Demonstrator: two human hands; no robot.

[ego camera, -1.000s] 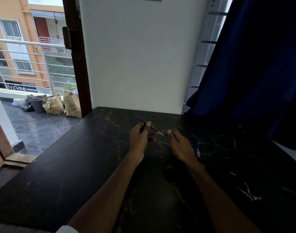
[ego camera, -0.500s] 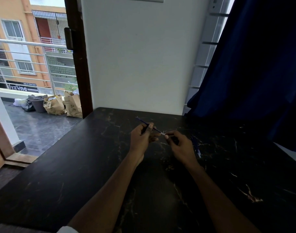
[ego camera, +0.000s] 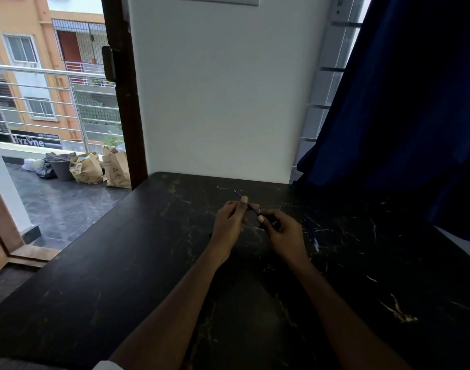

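Gripping a thin refill (ego camera: pixel 253 208) above the worktop (ego camera: pixel 148 263), the left hand (ego camera: pixel 228 225) steadies it while fingers of the right hand (ego camera: pixel 284 233) pinch its tip. Assembly seems unfinished: the pen barrel (ego camera: pixel 311 235) lies untouched nearby.

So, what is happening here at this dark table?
A person works at a black, marble-patterned table. The left hand grips a thin blue rod, probably a pen refill, with its far tip pointing away. The right hand pinches the rod's near end. A slim blue pen-like tube lies on the table just right of the right hand, and neither hand touches it.
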